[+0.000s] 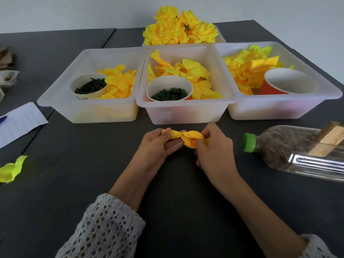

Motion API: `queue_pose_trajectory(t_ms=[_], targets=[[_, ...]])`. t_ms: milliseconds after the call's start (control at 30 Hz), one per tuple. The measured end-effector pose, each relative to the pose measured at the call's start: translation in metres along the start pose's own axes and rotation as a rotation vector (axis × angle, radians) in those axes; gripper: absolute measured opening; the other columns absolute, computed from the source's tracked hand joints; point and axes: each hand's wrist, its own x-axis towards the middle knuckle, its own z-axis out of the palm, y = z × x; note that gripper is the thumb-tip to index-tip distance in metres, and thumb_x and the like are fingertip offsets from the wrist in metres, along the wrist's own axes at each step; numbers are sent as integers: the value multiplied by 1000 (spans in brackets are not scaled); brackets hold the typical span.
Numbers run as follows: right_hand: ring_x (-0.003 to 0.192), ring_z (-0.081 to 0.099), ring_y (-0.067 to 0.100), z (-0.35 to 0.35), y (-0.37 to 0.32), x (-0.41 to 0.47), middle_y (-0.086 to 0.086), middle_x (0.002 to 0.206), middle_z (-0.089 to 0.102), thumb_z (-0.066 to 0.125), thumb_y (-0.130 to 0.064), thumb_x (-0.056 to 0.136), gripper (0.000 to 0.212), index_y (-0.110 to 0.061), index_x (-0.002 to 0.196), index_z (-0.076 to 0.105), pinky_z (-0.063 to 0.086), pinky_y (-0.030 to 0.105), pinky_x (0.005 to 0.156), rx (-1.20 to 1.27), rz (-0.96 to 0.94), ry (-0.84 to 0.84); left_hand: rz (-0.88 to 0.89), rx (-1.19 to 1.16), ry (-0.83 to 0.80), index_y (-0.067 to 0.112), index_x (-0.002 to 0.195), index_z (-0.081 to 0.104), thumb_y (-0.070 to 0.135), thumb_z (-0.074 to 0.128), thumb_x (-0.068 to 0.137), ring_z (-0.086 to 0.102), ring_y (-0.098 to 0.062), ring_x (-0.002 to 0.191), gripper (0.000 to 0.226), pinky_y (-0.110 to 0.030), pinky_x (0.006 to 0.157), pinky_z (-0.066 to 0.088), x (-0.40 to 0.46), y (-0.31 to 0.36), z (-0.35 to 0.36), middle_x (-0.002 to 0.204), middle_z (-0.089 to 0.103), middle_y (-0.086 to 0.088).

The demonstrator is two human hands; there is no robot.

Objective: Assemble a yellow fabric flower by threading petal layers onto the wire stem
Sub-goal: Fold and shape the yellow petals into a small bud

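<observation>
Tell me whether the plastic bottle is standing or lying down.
Lying down: the plastic bottle rests on its side on the table, green cap pointing left.

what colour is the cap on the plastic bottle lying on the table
Green; the bottle cap shows clearly in the head view.

A clear plastic bottle with a green cap is laid on its side on the dark bench, at the right; brown matter is seen inside it. Pale wooden pieces are seen just behind the bottle. A lined sheet of paper is placed at the left edge, with a blue pen on it. Crumpled brown and white items are noted further back on the left; they cannot be identified.
</observation>
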Motion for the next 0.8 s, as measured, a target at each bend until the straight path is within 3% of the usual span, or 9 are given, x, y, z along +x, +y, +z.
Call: queue_pose_trajectory(t_ms=[133, 400, 567, 800], targets=[[48, 56, 19, 2, -1, -4, 11, 71, 59, 51, -7, 93, 14, -17, 85, 46, 43, 19, 38, 3, -56, 25, 7, 15, 52, 0, 92, 55, 13, 41, 103, 74, -18, 84, 21, -22, 66, 58, 2, -2, 2, 87, 76, -11], [42, 53, 6, 4, -3, -7, 6, 64, 60, 49, -10, 94, 17, -20, 81, 45, 42, 16, 38, 87, -55, 53, -4, -23, 61, 1, 95, 56, 12, 41, 103, 74, -15, 80, 20, -22, 65, 58, 1, 1, 1, 86, 76, -9], [38, 54, 10, 2, -3, -2, 13, 66, 62, 43, -16, 96, 16, -12, 81, 43, 42, 21, 36, 180, 51, 68, 19, -75, 119, 1, 90, 57, 10, 42, 103, 71, -14, 71, 22, -23, 61, 59, 1, 0, 0, 82, 71, -11], [39, 53, 5, 3, 0, 0, 1, 59, 60, 47, -22, 97, 17, -18, 81, 48, 43, 20, 39, 241, 136, 97, 39, -116, 96, 2, 93, 59, 14, 43, 103, 70, -9, 65, 23, -22, 57, 57, -2, 0, -4, 78, 71, -7]])
